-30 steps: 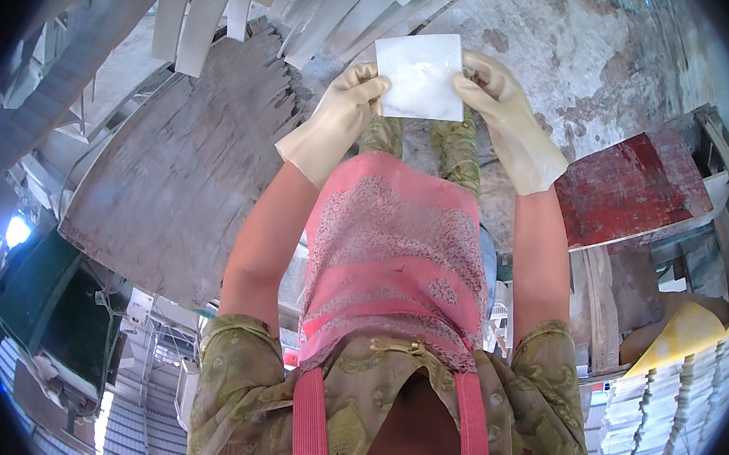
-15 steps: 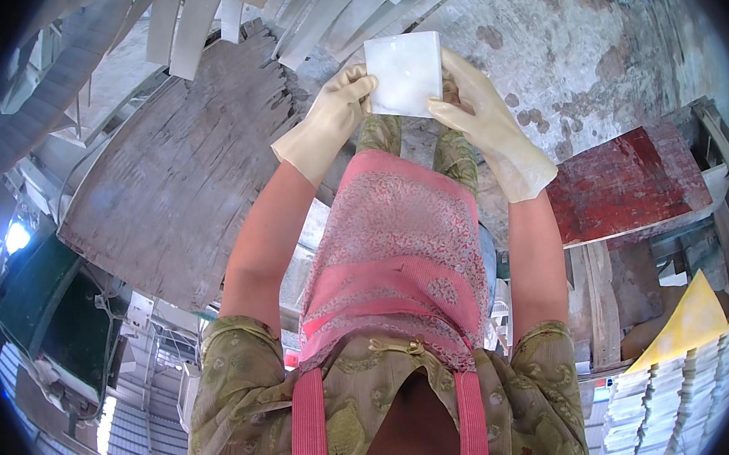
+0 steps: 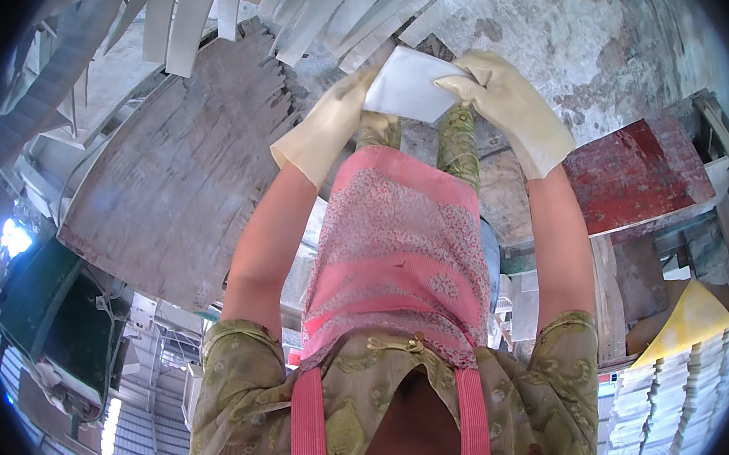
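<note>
Between my two gloved hands, a smooth white square tile (image 3: pixel 414 87) is held up in front of my apron, turned so that one corner points away from me. My left hand (image 3: pixel 333 118), in a cream rubber glove, grips its left side, with the fingers partly hidden behind and beneath it. On the opposite side, my right hand (image 3: pixel 508 103), gloved alike, pinches the right corner with the thumb on top. The right fingers are mostly hidden behind the thumb and tile.
A worn grey wooden board (image 3: pixel 183 164) lies to the left, and a red-stained board (image 3: pixel 640 176) to the right. Long pale strips (image 3: pixel 316 19) fan out at the far side. Stacked white pieces (image 3: pixel 672 400) stand at lower right beside a yellow sheet (image 3: pixel 688 319).
The tile has rotated clockwise and tilted from its squarer pose. My right hand has shifted outward to the right, its thumb now higher on the tile; the left hand still grips its side.
</note>
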Demonstrator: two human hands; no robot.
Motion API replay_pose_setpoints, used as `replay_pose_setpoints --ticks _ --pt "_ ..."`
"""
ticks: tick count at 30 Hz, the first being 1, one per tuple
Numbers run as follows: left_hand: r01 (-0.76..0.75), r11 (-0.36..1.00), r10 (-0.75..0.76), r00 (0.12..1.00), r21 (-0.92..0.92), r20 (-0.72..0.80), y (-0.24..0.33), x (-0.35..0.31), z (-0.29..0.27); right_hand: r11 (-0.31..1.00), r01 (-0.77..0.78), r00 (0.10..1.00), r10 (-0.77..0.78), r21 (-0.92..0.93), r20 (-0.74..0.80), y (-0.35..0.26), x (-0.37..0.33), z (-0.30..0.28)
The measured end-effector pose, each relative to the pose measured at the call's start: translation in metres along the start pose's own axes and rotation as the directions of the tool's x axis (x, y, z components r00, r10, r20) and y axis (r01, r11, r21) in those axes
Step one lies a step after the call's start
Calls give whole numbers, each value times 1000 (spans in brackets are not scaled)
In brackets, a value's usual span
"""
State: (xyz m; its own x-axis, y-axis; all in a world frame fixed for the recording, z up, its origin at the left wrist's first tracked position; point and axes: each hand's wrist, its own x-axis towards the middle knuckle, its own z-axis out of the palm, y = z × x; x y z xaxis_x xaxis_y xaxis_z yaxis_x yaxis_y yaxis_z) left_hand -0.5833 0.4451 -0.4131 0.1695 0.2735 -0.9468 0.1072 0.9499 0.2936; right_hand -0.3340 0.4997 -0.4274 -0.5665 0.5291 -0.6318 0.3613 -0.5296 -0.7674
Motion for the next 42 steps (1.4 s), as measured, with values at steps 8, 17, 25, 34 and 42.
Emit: replay_pose_setpoints --ticks 8,17,25,34,42 --pt "-199 925 122 962 -323 -243 -12 7 6 935 -114 944 207 336 -257 -3 -12 35" --pt "-290 755 292 952 -588 -94 -41 55 -23 861 -91 993 113 501 -14 -24 -15 51" --pt "-186 814 253 966 -550 48 -35 52 -28 762 -185 983 137 620 125 -37 -13 38" --pt "-192 861 313 930 -472 192 -16 48 -36 826 -75 997 72 559 28 -35 -5 33" --pt "-218 885 301 942 -411 148 -6 42 -28 775 32 991 60 631 -123 -12 -1 35"
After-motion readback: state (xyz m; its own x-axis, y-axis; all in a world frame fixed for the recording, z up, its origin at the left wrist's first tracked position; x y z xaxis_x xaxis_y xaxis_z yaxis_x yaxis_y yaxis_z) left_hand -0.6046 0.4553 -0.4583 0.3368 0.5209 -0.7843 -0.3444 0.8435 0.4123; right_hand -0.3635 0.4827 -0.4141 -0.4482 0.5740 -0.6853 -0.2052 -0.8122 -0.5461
